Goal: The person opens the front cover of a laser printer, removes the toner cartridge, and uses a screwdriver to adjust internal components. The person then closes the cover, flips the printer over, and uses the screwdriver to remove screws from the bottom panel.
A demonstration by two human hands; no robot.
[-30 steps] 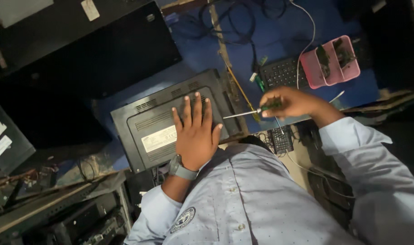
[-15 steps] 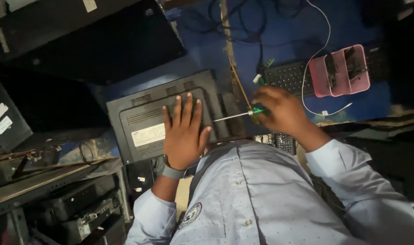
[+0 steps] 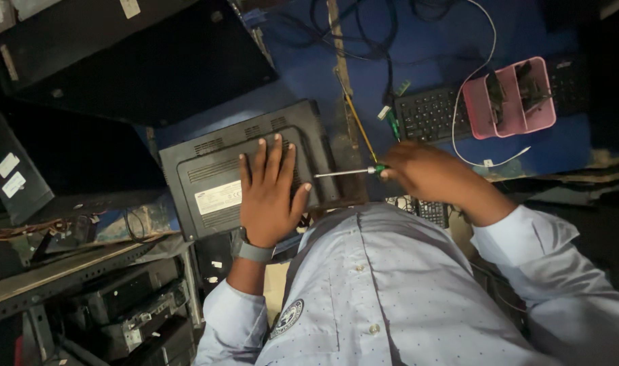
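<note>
Screwdriver (image 3: pixel 346 172) in the right hand (image 3: pixel 424 175), its metal shaft pointing at the edge of a black device (image 3: pixel 214 169) held flat by the left hand (image 3: pixel 269 196).

Right-hand fingers are curled tight around the green handle, and the tip sits just beside the left thumb. Left-hand fingers lie slightly spread, palm down on the device's ribbed back, beside a pale label (image 3: pixel 218 198); a grey watch (image 3: pixel 255 252) is on that wrist. Behind the hands, on a blue surface (image 3: pixel 424 54), lie a black keyboard (image 3: pixel 428 112), a pink tray (image 3: pixel 509 98) with small parts, a white cable (image 3: pixel 489 41) and dark cables (image 3: pixel 363 34).
</note>
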